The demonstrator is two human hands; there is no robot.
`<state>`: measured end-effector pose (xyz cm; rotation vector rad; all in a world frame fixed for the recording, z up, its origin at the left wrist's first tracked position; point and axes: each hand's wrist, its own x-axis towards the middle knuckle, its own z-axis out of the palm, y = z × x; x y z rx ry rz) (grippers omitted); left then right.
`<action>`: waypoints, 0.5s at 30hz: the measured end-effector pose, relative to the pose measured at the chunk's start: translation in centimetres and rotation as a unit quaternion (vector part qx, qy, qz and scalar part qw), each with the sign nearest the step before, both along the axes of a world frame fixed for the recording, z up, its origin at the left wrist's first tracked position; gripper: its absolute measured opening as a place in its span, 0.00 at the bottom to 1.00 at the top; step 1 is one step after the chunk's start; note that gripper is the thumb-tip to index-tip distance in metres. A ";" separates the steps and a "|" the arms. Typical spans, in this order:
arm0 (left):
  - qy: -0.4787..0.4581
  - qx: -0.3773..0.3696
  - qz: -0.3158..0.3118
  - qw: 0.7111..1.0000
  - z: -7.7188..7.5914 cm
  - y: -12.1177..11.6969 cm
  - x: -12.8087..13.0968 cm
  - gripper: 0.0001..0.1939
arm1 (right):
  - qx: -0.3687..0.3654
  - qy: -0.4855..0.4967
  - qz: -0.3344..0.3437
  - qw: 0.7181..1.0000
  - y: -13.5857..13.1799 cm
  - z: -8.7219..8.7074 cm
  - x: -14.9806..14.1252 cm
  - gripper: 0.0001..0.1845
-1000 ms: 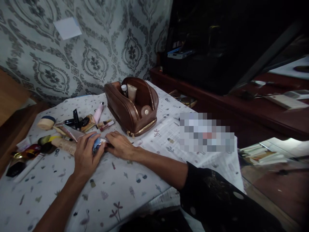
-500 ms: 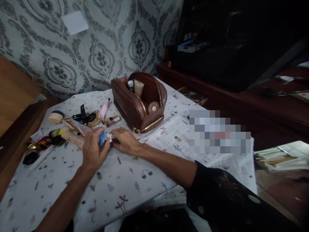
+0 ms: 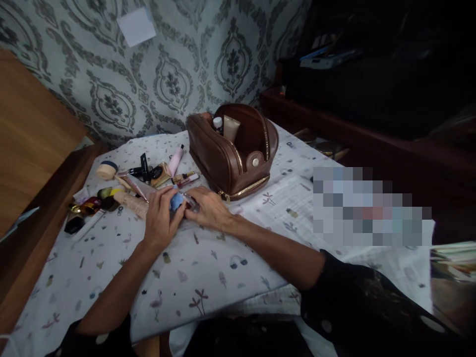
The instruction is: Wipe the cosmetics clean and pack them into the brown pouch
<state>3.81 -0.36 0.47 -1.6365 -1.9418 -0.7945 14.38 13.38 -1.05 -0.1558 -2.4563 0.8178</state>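
Note:
My left hand is closed around a crumpled light-blue cloth. Close against it, my right hand grips a small clear, shiny container, partly hidden by my fingers. The cloth and the container touch or nearly touch. Just beyond my right hand stands a brown cosmetic bag, unzipped, with a beige tube and a white-capped bottle inside. Beside my left hand lie a beige tube-like item and a pinkish tube.
Several cosmetics lie on the patterned white cloth to the left, including a round jar, a pink tube, a lip gloss and a black-capped bottle. A blurred-out patch covers the right side. A wooden panel borders the left.
The view has shifted, so everything appears farther right. My hands remain together on the blue cloth and the clear container, with only slight finger movement.

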 end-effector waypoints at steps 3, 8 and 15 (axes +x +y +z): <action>-0.027 0.005 0.008 1.000 -0.1 0.1 -0.2 0.17 | 0.000 0.000 0.011 1.000 0.2 -0.1 -0.1 0.10; -0.028 0.012 0.009 0.999 -0.3 0.1 -0.3 0.20 | 0.023 -0.067 0.019 0.997 0.1 -0.2 0.0 0.11; -0.012 0.041 0.009 0.999 -0.4 0.0 0.0 0.25 | 0.035 -0.067 0.019 0.997 0.1 -0.5 -0.1 0.13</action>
